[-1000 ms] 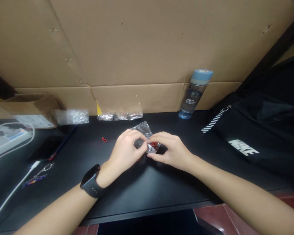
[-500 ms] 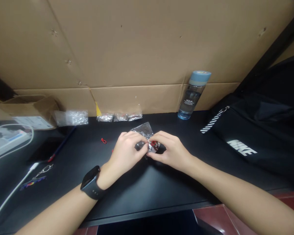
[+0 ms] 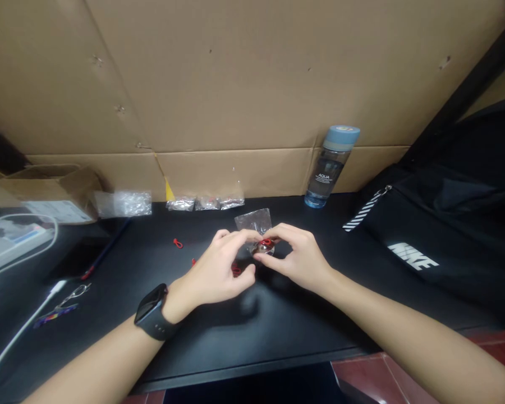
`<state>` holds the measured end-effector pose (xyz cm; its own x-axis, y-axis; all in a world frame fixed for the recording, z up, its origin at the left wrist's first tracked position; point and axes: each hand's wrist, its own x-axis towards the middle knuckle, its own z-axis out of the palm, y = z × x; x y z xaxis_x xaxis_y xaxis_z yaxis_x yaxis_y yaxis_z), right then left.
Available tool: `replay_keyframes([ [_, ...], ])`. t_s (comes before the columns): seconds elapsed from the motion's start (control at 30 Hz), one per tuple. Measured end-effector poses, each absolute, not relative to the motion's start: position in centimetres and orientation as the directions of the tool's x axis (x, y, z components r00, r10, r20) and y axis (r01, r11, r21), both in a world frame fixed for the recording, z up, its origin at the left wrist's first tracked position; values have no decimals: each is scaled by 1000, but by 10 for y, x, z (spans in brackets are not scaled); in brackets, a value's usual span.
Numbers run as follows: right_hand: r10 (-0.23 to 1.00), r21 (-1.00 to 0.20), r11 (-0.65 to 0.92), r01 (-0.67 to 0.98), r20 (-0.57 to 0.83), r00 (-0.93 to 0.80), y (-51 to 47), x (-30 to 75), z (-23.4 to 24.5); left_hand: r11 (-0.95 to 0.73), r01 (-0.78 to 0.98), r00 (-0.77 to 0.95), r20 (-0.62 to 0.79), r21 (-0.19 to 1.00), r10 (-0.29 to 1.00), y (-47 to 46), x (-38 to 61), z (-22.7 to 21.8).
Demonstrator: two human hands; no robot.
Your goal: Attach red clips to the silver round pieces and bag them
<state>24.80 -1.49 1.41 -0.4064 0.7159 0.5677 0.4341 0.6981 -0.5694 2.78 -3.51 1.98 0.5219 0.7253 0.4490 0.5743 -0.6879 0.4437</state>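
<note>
Both hands meet over the middle of a black table (image 3: 278,320). My right hand (image 3: 297,255) pinches a small clear plastic bag (image 3: 255,223) that has small red pieces (image 3: 265,243) at its mouth. My left hand (image 3: 219,269), with a black watch on its wrist, has its fingers curled, fingertips touching the same bag, and a small red piece (image 3: 235,270) shows under its fingers. Two more red pieces (image 3: 177,243) lie loose on the table to the left.
A blue-capped water bottle (image 3: 329,167) stands at the back against a cardboard wall. A black Nike bag (image 3: 437,235) fills the right. Several small filled bags (image 3: 206,202) and a clear bag (image 3: 124,202) lie at the back. A cardboard box (image 3: 50,188), white cable (image 3: 21,331) and keyring (image 3: 63,303) lie left.
Both hands have lifted the bag slightly and turned it more upright. My left hand has loosened its pinch, and a red piece now shows beneath its fingers.
</note>
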Motion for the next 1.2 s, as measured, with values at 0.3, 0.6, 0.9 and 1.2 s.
replay_keyframes([
  [0.3,744,-649,668,365,561,-363,-17,247,16,-758,587,549,549,283,630,-24,25,1],
  [0.6,727,-647,683,340,555,-405,-18,246,17,-778,565,506,629,275,590,-26,25,1],
  [0.9,704,-688,682,248,527,-475,-12,249,12,-794,525,478,666,306,572,-30,28,4],
  [1.2,614,-606,768,207,605,-506,-13,252,13,-745,415,450,594,522,667,-30,28,11],
])
